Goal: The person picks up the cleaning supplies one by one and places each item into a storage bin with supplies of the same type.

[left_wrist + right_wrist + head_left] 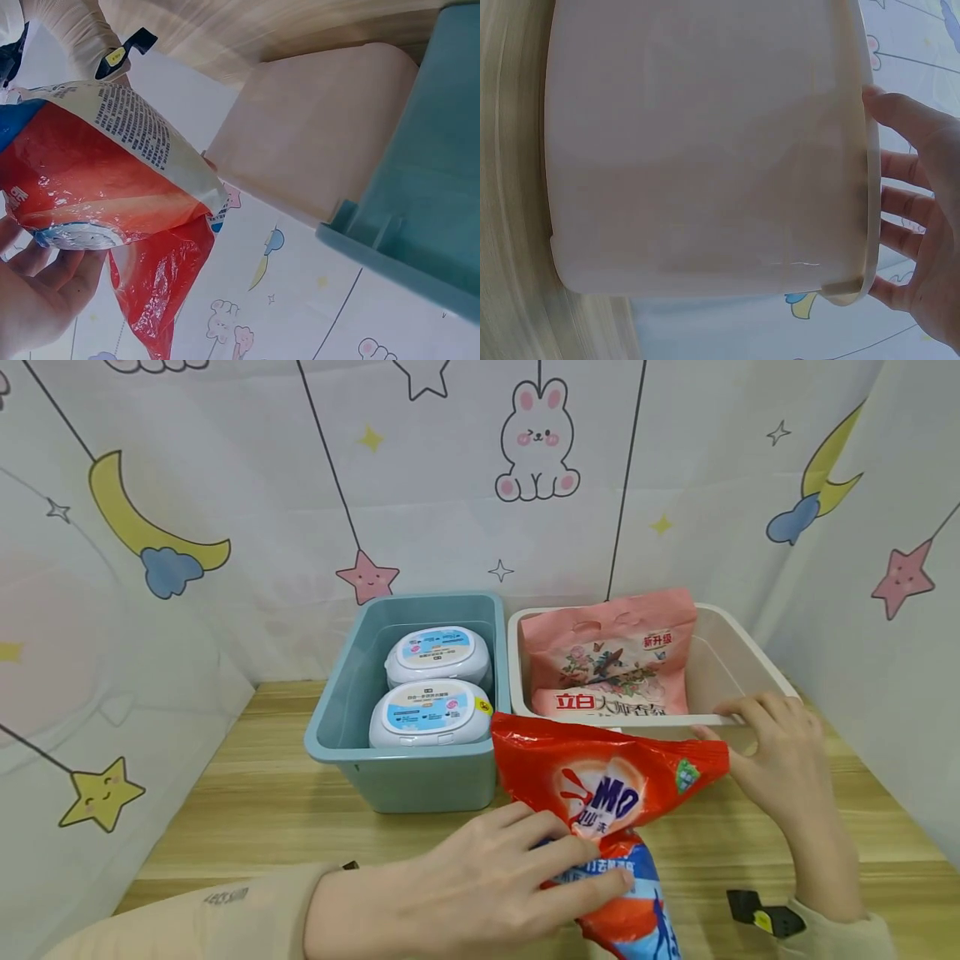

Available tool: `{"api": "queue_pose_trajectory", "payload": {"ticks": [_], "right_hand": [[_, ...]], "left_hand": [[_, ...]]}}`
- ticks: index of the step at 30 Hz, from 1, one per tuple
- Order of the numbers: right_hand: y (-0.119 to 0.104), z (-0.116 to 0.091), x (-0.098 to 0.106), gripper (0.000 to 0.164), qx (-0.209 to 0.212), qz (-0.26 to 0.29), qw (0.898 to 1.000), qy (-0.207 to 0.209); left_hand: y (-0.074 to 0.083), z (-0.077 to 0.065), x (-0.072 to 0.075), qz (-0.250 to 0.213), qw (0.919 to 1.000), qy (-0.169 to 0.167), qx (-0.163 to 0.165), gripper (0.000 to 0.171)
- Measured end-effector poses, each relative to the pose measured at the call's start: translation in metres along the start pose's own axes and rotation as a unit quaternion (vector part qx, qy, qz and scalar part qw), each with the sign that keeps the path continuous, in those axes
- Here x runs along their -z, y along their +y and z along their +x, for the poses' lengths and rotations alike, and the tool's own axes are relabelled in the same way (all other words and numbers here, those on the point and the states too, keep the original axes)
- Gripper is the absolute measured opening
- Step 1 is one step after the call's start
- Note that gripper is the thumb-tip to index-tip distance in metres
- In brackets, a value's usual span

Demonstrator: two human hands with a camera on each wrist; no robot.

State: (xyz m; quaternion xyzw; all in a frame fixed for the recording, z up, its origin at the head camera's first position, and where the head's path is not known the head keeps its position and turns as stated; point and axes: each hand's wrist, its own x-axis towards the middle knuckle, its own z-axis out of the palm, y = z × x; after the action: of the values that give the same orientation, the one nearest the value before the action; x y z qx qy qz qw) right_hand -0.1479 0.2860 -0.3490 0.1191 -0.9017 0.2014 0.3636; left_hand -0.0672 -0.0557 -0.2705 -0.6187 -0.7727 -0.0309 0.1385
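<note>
My left hand (480, 877) grips a red and blue bag of laundry detergent (607, 777) by its middle, in front of the bins. The bag's red top flares out toward the right, and in the left wrist view its printed back (127, 120) faces up. At the right, my right hand (791, 760) holds the front rim of a white plastic bin (750, 668), fingers over the edge and thumb on the outer wall. Inside that bin a pink detergent bag (607, 660) leans at the left, with bare bin floor to its right.
Left of the white bin stands a teal bin (427, 781) holding two white lidded tubs (431, 714) one behind the other. Both bins sit on a wood-grain table (247, 793), backed by a patterned cloth (450, 485) with hanging stars and moons.
</note>
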Motion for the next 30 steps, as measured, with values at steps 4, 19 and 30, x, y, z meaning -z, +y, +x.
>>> {"api": "queue_pose_trajectory", "payload": {"ticks": [4, 19, 30], "right_hand": [[0.0, 0.0, 0.001, 0.031, -0.001, 0.001, 1.0, -0.003], [-0.003, 0.0, 0.001, 0.032, -0.012, 0.0, 1.0, -0.012], [-0.001, 0.001, 0.001, 0.034, -0.002, -0.014, 1.0, -0.004]], "left_hand": [[-0.003, 0.004, 0.001, 0.01, 0.9996, 0.024, -0.01, 0.055], [-0.017, 0.016, 0.003, 0.039, 0.9972, 0.058, -0.027, 0.051], [-0.029, 0.03, 0.01, 0.053, 0.9958, 0.07, -0.025, 0.049]]}}
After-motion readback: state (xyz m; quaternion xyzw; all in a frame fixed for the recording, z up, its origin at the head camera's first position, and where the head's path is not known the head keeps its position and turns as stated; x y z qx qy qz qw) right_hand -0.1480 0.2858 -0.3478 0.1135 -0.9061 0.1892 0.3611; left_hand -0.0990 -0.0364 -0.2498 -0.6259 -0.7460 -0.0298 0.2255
